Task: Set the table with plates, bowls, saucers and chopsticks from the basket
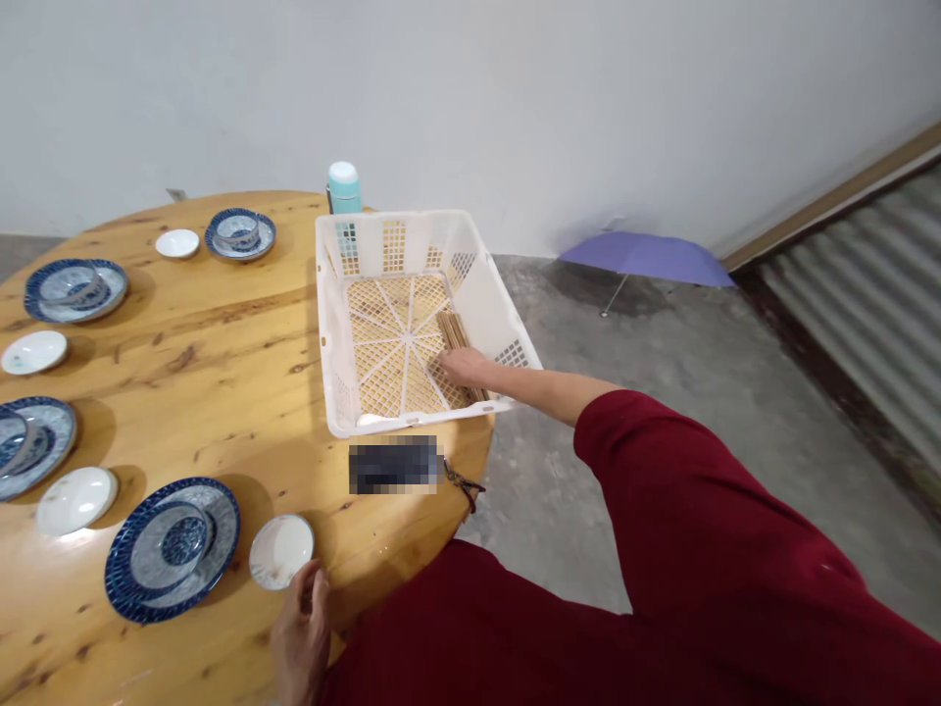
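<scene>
My right hand (463,367) reaches into a white plastic basket (485,294) on the round wooden table (221,363) and rests on a bundle of brown chopsticks (454,331) lying on the basket floor; its fingers curl over them. My left hand (301,632) lies at the near table edge, fingers loosely apart, touching the rim of a small white saucer (280,551). Beside that saucer stands a blue patterned plate with a cup on it (173,547). Both arms wear dark red sleeves.
More blue plates with cups (75,288) (240,233) (29,443) and white saucers (77,498) (33,351) (177,243) ring the table. A teal-capped bottle (344,188) stands behind the basket. A dark blurred item (393,464) lies near the edge. A purple umbrella (647,260) sits on the floor.
</scene>
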{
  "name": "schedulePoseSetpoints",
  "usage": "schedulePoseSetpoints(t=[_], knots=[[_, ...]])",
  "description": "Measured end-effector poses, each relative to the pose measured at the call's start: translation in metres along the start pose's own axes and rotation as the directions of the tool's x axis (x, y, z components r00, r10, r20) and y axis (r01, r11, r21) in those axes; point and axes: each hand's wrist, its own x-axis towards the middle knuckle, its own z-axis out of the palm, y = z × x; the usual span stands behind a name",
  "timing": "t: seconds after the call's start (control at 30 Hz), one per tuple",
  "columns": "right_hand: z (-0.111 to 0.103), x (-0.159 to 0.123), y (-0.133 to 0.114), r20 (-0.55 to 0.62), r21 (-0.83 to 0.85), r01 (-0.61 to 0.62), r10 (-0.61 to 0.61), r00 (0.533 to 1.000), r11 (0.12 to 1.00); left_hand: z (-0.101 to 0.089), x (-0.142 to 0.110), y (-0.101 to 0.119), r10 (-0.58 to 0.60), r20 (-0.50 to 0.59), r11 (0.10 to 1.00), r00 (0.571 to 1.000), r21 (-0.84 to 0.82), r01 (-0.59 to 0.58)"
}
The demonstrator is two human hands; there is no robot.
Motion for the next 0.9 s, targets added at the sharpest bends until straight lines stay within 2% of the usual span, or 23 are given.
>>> schedulePoseSetpoints(t=[0.13,0.37,0.53,0.6,0.63,0.67,0.77,0.83,0.9], knots=[[0.001,0.001,-0.001,0.013,0.022,-0.001,0.001,1.0,1.0,-0.004,-0.002,-0.006,-0.087,0.02,0.994,0.996,-0.063,0.088],[-0.008,-0.008,-0.003,-0.022,0.051,0.031,-0.03,0.999,0.998,-0.003,-0.008,-0.006,-0.135,0.003,0.983,0.991,-0.129,0.134],[-0.022,-0.02,0.004,-0.121,0.077,-0.024,0.033,0.992,0.997,-0.003,-0.008,-0.001,-0.125,-0.015,0.984,0.992,-0.132,0.122],[-0.032,-0.028,0.007,-0.247,0.119,-0.021,0.05,0.968,0.993,-0.003,-0.011,0.0,-0.125,-0.04,0.983,0.991,-0.144,0.118],[-0.038,-0.035,0.007,-0.345,0.152,0.002,0.051,0.937,0.988,-0.002,-0.014,0.0,-0.126,-0.051,0.981,0.991,-0.153,0.117],[-0.044,-0.043,0.005,-0.462,0.189,0.047,0.046,0.885,0.981,-0.002,-0.017,0.0,-0.128,-0.058,0.98,0.99,-0.162,0.117],[-0.062,-0.078,-0.011,-0.746,0.294,0.235,0.068,0.663,0.926,-0.002,-0.033,-0.002,-0.13,-0.059,0.975,0.99,-0.187,0.117],[-0.068,-0.101,-0.027,-0.868,0.281,0.402,0.052,0.494,0.871,-0.002,-0.044,-0.002,-0.136,-0.063,0.974,0.989,-0.192,0.121],[-0.067,-0.119,-0.046,-0.921,0.209,0.515,-0.01,0.39,0.831,-0.001,-0.054,-0.002,-0.149,-0.065,0.974,0.987,-0.183,0.135]])
